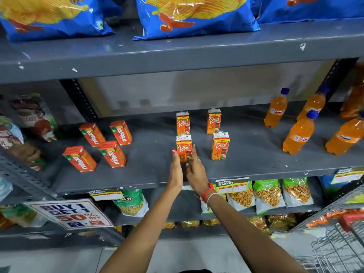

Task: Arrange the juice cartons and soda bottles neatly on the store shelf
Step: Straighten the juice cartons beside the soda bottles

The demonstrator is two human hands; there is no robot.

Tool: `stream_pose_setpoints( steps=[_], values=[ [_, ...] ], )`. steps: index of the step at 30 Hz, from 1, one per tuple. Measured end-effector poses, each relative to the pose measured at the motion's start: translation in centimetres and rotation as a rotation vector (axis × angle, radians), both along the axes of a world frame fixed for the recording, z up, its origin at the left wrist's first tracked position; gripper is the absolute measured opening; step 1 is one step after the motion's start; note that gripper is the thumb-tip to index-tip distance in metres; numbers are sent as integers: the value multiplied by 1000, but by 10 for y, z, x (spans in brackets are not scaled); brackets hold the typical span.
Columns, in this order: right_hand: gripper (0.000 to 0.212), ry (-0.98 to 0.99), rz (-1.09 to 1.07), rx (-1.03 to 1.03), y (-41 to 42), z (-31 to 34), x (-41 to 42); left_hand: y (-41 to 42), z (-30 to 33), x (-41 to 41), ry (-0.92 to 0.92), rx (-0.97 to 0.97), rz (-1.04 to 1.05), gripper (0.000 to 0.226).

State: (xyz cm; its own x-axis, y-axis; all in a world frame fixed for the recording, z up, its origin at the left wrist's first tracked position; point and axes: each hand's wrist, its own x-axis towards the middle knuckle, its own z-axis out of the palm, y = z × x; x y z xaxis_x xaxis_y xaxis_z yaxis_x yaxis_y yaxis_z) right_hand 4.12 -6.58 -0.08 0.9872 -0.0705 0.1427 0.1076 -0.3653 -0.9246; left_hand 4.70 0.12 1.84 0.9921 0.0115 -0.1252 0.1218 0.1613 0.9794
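On the grey middle shelf [153, 170] stand several orange Real juice cartons in a two-by-two block. The front-left Real carton [184, 147] sits between my left hand [175, 170] and my right hand [195, 170]; both hands press flat against its sides. The other Real cartons are the back-left carton [182, 123], the back-right carton [214, 121] and the front-right carton [220, 145]. Several red-orange Maaza cartons [112, 154] stand tilted to the left. Several orange Fanta soda bottles [298, 133] with blue caps stand at the right.
Blue chip bags [189, 14] lie on the shelf above. Snack packets [267, 196] hang below the shelf edge, beside price tags and a "Buy 1 Get 1" sign [71, 213]. A wire cart [338, 247] is at the lower right. More packets [31, 117] crowd the left.
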Motion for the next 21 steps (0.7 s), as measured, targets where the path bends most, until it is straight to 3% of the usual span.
stream_pose_setpoints(
  steps=[17,21],
  values=[
    [67,58,15,-2,-3,5,-2,10,1,0,37,105,-53,51],
    [70,78,19,36,-9,6,-10,7,-6,-5,-12,168,103,50]
  ],
)
